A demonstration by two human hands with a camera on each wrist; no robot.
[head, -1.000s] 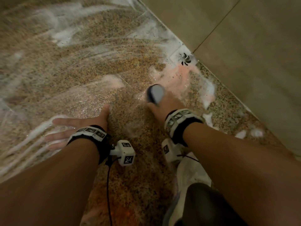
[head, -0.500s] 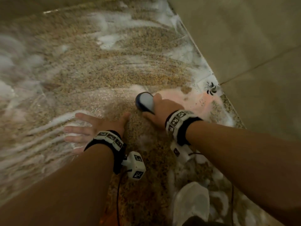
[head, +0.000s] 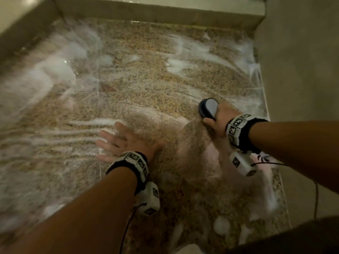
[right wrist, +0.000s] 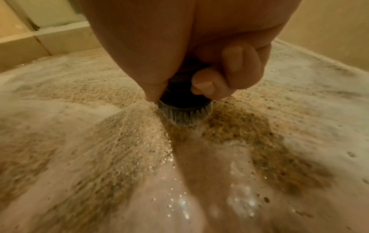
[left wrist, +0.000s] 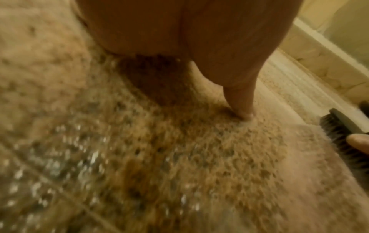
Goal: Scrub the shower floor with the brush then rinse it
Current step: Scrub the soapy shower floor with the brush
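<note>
Brush point(head: 209, 109) sits in my right hand point(head: 220, 120), fingers curled round the dark body w/ thumb on one side, bristles pressed down on the shower floor point(head: 146, 74) near the right wall point(head: 302, 61). In the right wrist view the bristles point(right wrist: 183, 116) splay a bit where they meet the floor, so I judge them stiff but w/ some give. Brush looks small and light, prob. hard plastic, and wet + soapy so likely slick. Best hold is over the domed top, palm bearing down, fingertips hooked on the rim just above the bristles.

Left hand point(head: 126, 142) is flat on the floor, fingers spread and straight, holding nothing, just propping me. Thumb tip point(left wrist: 242, 110) touches the wet stone, close to the brush's bristle edge point(left wrist: 343, 138).

Floor is speckled stone, hard, covered in foam point(head: 55, 70) streaks and water film. Looks v. slippery, so my propping palm could slide. Foam all over, so rinse not yet done, I reckon.
</note>
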